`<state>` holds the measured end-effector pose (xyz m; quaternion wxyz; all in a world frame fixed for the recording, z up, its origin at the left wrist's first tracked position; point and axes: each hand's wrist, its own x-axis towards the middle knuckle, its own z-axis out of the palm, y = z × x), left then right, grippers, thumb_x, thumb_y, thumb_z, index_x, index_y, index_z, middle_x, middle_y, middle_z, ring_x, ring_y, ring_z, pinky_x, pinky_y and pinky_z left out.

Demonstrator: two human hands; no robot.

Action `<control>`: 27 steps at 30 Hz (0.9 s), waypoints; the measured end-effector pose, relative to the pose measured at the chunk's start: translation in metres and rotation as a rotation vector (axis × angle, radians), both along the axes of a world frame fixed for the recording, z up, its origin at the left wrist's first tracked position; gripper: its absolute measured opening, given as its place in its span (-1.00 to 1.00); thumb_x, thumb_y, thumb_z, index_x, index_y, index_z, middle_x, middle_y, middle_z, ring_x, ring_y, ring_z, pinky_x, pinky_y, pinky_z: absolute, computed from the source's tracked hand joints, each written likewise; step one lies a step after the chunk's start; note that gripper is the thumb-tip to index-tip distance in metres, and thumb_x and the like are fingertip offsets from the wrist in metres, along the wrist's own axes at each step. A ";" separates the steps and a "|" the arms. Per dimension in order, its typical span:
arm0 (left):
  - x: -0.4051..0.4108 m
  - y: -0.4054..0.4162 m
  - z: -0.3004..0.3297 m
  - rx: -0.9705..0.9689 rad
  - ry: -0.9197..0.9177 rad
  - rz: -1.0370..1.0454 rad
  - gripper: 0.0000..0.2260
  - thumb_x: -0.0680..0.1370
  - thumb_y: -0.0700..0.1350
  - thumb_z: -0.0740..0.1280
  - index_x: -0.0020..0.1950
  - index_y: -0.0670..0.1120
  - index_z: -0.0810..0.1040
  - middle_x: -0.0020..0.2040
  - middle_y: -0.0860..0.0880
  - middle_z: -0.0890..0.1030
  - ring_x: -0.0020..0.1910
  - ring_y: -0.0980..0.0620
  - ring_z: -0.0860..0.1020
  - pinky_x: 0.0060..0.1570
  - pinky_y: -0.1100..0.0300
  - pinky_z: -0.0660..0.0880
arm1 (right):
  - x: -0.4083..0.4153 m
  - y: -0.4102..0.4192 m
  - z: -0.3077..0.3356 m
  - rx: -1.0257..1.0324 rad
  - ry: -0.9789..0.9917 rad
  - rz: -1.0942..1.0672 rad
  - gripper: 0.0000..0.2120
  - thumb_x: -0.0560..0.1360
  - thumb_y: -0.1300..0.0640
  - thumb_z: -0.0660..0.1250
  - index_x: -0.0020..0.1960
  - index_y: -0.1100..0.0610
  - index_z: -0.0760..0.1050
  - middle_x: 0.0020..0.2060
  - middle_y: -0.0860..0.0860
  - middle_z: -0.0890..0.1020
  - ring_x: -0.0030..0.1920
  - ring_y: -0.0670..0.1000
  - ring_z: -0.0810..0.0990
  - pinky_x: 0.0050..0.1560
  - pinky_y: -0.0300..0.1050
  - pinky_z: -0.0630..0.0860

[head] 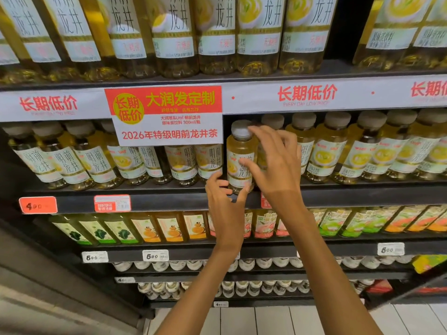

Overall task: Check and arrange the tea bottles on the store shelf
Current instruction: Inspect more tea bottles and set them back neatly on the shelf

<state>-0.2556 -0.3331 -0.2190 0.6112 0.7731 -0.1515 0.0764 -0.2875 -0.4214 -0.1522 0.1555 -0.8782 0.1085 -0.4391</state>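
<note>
A small yellow tea bottle [238, 151] with a grey cap stands upright at the front edge of the middle shelf [150, 201]. My left hand [223, 201] cups its base from below and the left, thumb and fingers around the bottom. My right hand [275, 163] is on its right side, thumb on the white label, fingers spread near the cap. Rows of the same tea bottles [343, 151] line the shelf on both sides. Larger tea bottles [217, 37] fill the shelf above.
A red and white promotion sign [167, 114] hangs from the upper shelf rail, covering bottles to the left. Price tags [38, 205] sit on the shelf edge. Juice bottles [169, 228] and capped drinks [242, 286] fill lower shelves. White floor tiles [266, 320] lie below.
</note>
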 end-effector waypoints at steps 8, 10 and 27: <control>0.001 0.001 0.000 0.036 0.029 -0.039 -0.58 0.52 -0.21 0.39 0.36 -0.13 0.40 0.25 -0.06 0.47 0.20 0.10 0.44 0.14 0.30 0.42 | 0.016 0.001 -0.003 -0.019 0.003 -0.086 -0.54 0.39 0.14 0.49 0.24 0.26 0.50 0.11 0.17 0.59 0.09 0.26 0.48 0.01 0.11 0.41; 0.000 0.002 0.001 0.052 0.021 -0.058 -0.58 0.54 -0.21 0.37 0.38 -0.13 0.40 0.29 -0.06 0.46 0.22 0.08 0.44 0.19 0.22 0.44 | 0.019 0.001 -0.004 -0.011 -0.004 -0.091 -0.57 0.40 0.15 0.48 0.22 0.27 0.51 0.08 0.18 0.60 0.07 0.27 0.48 -0.01 0.11 0.40; 0.026 0.043 0.003 0.133 -0.130 -0.017 -0.51 0.52 -0.29 0.36 0.43 -0.22 0.30 0.36 -0.13 0.38 0.36 -0.01 0.37 0.33 0.14 0.34 | 0.065 0.043 -0.005 -0.307 0.106 -0.222 -0.67 0.38 0.05 0.45 0.02 0.26 0.59 -0.12 0.12 0.65 0.10 0.17 0.52 0.27 0.07 0.03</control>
